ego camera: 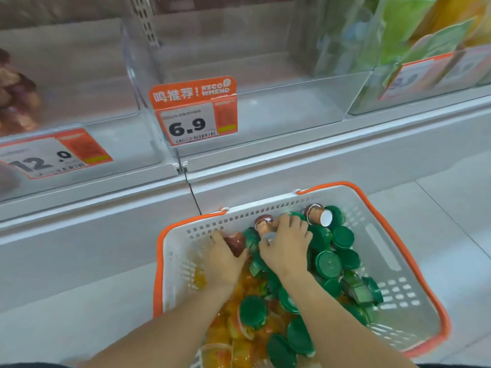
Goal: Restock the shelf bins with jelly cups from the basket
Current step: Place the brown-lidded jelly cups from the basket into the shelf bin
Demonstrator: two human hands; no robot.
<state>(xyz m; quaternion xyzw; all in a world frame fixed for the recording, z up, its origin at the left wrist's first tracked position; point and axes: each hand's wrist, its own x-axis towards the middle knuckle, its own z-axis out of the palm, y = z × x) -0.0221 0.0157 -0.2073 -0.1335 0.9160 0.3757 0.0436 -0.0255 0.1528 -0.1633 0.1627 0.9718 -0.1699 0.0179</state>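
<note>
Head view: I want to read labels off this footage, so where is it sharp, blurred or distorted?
Head view: the 6.9 tag is sharp enough for its big digits, the small print smeared; the 12.0 tag and the right tag are softer toward the edges; the shelf edge bows from wide-angle distortion; lighting is even and soft, without harsh glare.
</note>
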